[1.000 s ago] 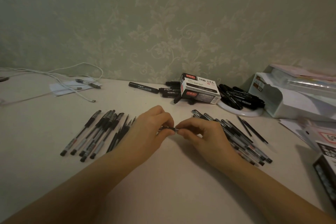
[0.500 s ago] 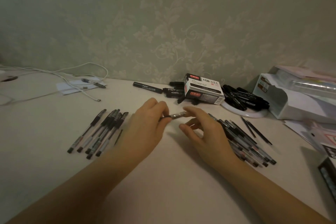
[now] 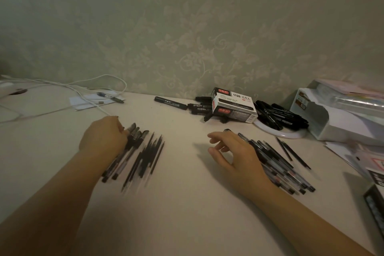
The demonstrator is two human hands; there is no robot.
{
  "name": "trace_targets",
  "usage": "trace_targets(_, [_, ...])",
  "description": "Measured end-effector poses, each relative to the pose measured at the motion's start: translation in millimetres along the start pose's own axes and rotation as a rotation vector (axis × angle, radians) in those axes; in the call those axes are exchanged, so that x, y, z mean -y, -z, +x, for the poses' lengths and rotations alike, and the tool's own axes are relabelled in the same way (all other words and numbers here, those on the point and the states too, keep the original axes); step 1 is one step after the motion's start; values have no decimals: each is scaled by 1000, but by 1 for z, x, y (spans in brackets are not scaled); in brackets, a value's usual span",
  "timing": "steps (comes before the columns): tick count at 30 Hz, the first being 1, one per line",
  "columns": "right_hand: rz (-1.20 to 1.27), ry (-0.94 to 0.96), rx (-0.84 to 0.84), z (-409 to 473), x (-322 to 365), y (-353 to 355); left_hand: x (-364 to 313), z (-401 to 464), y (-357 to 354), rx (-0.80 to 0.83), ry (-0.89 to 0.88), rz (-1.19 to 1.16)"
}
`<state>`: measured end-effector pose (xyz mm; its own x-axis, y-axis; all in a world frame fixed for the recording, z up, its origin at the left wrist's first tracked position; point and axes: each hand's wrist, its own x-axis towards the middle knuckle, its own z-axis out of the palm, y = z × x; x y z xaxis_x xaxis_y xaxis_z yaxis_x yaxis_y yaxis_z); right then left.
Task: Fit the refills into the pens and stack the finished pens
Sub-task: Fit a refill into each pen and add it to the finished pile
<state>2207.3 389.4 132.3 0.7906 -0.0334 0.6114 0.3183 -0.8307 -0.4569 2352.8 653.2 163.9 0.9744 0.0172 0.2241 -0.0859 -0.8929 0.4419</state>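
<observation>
My left hand [image 3: 104, 138] lies over the left row of assembled black pens [image 3: 133, 145], its fingers curled round the cap end of one pen; the fingertips are hidden. Just right of that row lie several thin dark refills [image 3: 150, 151], blurred. My right hand [image 3: 232, 151] hovers with loosely spread fingers and holds nothing. It is at the left edge of the right heap of clear-barrelled pens [image 3: 278, 164]. Two loose refills [image 3: 291, 151] lie beyond that heap.
A marker box [image 3: 232, 106] and black markers [image 3: 280, 114] on a white plate [image 3: 278, 134] stand by the wall. A white organiser [image 3: 332, 118] and papers fill the right side. White cables [image 3: 83, 93] lie at the back left. A dark box [image 3: 376, 203] sits at the right edge.
Both hands held one pen together at the centre. My left hand has carried it left onto the row of pens; my right hand let go and stays near the right heap.
</observation>
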Motion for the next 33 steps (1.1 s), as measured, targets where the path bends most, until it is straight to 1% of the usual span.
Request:
trace_targets(10, [-44,-4,5,0,5,2,-1,-3,1,-7,-34,39])
trace_targets(12, [-113,-18,-10,0,6,5,-6,-7,3,-18,-56,42])
trace_targets(14, [-217,-69,-46,0,6,11,-16,-15,4,-50,-102,12])
trace_targets(16, [-344,-157,-56,2,7,17,-29,-27,3,-76,-182,-31])
trace_targets(18, [-456,-223,-27,2,6,22,-44,-42,0,-70,-284,-80])
trace_targets(21, [-563,-271,40,2,5,23,-60,-61,-7,-34,-436,-124])
trace_targets(24, [-611,-294,81,2,4,23,-71,-75,-15,36,-521,-167])
trace_targets(33, [-661,-324,110,3,4,23,-79,-90,-33,194,-559,-289])
